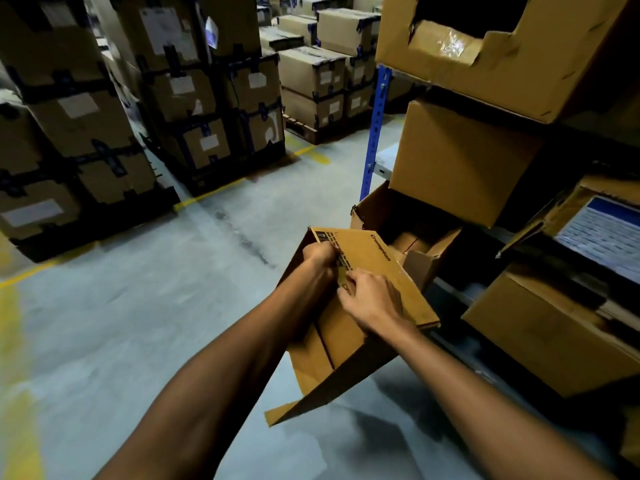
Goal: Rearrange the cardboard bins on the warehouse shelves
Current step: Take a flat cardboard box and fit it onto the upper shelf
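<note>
Fingers (348, 284) of the left hand (320, 256) and right hand (372, 299) grip the printed flap of a tilted brown cardboard bin (346, 358); the blue-posted shelf (375, 133) lies rightward, nearer the right hand.

Matt brown cardboard bin (349, 341), glossy tape patch (450, 43) above, blue painted metal upright (375, 133), seemingly smooth concrete floor (138, 306).

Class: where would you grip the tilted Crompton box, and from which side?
Probably the printed panel at its open edge, hooked from above, as the left hand and right hand do. The Crompton box is tilted, with a bottom flap loose.
</note>
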`<state>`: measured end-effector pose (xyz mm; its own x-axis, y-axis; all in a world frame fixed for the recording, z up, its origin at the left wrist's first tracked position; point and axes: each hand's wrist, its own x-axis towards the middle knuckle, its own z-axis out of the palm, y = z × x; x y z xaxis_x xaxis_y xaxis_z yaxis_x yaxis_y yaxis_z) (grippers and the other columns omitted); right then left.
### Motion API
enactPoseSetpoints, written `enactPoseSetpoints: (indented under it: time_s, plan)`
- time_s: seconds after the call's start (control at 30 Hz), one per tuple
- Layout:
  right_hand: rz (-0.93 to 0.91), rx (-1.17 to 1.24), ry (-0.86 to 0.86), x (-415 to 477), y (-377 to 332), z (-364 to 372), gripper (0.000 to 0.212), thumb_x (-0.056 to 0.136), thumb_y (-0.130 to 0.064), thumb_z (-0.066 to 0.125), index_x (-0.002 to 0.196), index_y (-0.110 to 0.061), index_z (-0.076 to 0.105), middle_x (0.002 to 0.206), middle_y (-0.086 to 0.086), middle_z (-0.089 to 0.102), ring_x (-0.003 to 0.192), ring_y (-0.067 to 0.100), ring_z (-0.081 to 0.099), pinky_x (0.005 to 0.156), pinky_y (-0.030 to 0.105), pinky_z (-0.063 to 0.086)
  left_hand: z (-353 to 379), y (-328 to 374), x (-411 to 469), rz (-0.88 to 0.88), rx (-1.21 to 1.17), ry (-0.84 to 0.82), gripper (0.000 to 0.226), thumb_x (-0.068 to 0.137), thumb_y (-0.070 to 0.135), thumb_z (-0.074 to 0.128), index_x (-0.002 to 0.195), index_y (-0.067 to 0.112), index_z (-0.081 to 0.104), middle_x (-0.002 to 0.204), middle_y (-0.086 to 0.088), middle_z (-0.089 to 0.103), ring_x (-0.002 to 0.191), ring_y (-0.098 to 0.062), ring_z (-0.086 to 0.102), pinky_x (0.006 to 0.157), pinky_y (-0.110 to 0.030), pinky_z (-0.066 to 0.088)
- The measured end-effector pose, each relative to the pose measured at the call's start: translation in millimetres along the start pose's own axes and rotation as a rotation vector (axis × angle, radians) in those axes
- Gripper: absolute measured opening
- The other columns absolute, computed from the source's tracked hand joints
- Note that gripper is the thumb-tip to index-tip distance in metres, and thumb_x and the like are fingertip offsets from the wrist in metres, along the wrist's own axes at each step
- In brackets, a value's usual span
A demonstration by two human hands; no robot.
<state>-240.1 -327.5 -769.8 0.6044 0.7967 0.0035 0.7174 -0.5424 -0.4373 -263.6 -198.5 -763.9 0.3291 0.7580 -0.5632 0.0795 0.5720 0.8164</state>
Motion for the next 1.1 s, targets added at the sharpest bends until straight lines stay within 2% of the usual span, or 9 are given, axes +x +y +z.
enactPoseSetpoints:
  time_s: [0.07, 0.2, 0.3, 0.5, 0.6, 0.7, 0.87, 0.97, 1.1]
  plan:
    - [0.037, 0.149, -0.003, 2, 3, -6, 0.044, 0.093, -0.037, 0.057, 0.133, -0.02, 0.056, 0.12, 0.002, 0.064, 0.105, 0.018, 0.057, 0.091, 0.036, 0.048, -6, -7, -2, -0.057, 0.102, -0.123, 0.027, 0.087, -0.014, 0.047, 0.07, 0.005, 0.06, 0.065, -0.01, 0.061, 0.052, -0.019, 0.057, 0.035, -0.019, 0.044]
    - [0.081, 0.172, 0.053, 12, 17, -10, 0.035, 0.096, -0.025, 0.055, 0.13, -0.018, 0.058, 0.131, 0.005, 0.06, 0.121, 0.022, 0.053, 0.102, 0.038, 0.043, -18, -23, 0, -0.053, 0.39, -0.255, 0.018, 0.083, -0.005, 0.053, 0.08, 0.004, 0.068, 0.078, -0.014, 0.069, 0.066, -0.024, 0.064, 0.063, -0.029, 0.056]
    - [0.072, 0.159, 0.018, 15, 27, -4, 0.033, 0.096, -0.02, 0.052, 0.129, -0.017, 0.056, 0.127, 0.006, 0.061, 0.118, 0.023, 0.054, 0.101, 0.041, 0.045, -21, -28, -7, 0.066, 0.602, -0.116, 0.016, 0.084, 0.008, 0.052, 0.079, 0.006, 0.067, 0.073, -0.009, 0.064, 0.063, -0.019, 0.059, 0.054, -0.026, 0.047]
    - [0.031, 0.236, 0.045, 23, 34, 7, 0.034, 0.1, -0.018, 0.042, 0.131, -0.021, 0.056, 0.129, 0.006, 0.059, 0.118, 0.023, 0.051, 0.097, 0.035, 0.042, -33, -29, -23, 0.467, 0.96, 0.086, 0.014, 0.076, 0.011, 0.045, 0.066, 0.011, 0.054, 0.065, -0.004, 0.054, 0.064, -0.025, 0.05, 0.061, -0.03, 0.037]
    - [-0.011, 0.339, 0.046, 28, 31, 8, 0.035, 0.1, -0.015, 0.041, 0.131, -0.019, 0.058, 0.131, 0.006, 0.059, 0.121, 0.023, 0.052, 0.098, 0.029, 0.038, -45, -27, -24, 0.655, 0.928, 0.149, 0.03, 0.076, 0.032, 0.034, 0.053, 0.013, 0.037, 0.06, -0.008, 0.048, 0.062, -0.032, 0.051, 0.055, -0.033, 0.034]
    - [-0.031, 0.419, 0.025, 32, 23, 8, 0.037, 0.102, -0.015, 0.039, 0.136, -0.02, 0.054, 0.137, 0.004, 0.055, 0.126, 0.02, 0.05, 0.104, 0.031, 0.038, -59, -22, -20, 0.768, 1.009, 0.229, 0.053, 0.092, 0.045, 0.034, 0.051, 0.012, 0.041, 0.053, -0.007, 0.047, 0.055, -0.028, 0.05, 0.05, -0.031, 0.027]
    - [-0.051, 0.436, -0.029, 41, 2, 19, 0.036, 0.103, -0.017, 0.038, 0.136, -0.022, 0.054, 0.138, 0.003, 0.052, 0.126, 0.02, 0.048, 0.103, 0.033, 0.039, -83, -8, -16, 0.843, 1.11, 0.171, 0.069, 0.096, 0.057, 0.038, 0.046, 0.009, 0.032, 0.042, -0.002, 0.038, 0.045, -0.024, 0.042, 0.048, -0.031, 0.029]
    - [-0.078, 0.402, -0.066, 44, -10, 29, 0.032, 0.103, -0.021, 0.037, 0.122, -0.017, 0.062, 0.126, 0.006, 0.059, 0.117, 0.022, 0.053, 0.095, 0.033, 0.042, -100, 1, -9, 0.812, 1.046, 0.05, 0.071, 0.092, 0.061, 0.035, 0.046, 0.007, 0.039, 0.044, -0.004, 0.056, 0.045, -0.022, 0.049, 0.051, -0.034, 0.039]
    - [0.018, 0.357, -0.074, 45, -16, 42, 0.054, 0.102, -0.046, 0.032, 0.064, -0.016, 0.053, 0.071, 0.008, 0.056, 0.077, 0.025, 0.054, 0.066, 0.034, 0.037, -135, 24, -14, 0.73, 0.763, -0.068, 0.054, 0.098, 0.036, 0.05, 0.049, 0.022, 0.033, 0.034, 0.009, 0.034, 0.034, -0.007, 0.033, 0.044, -0.024, 0.024]
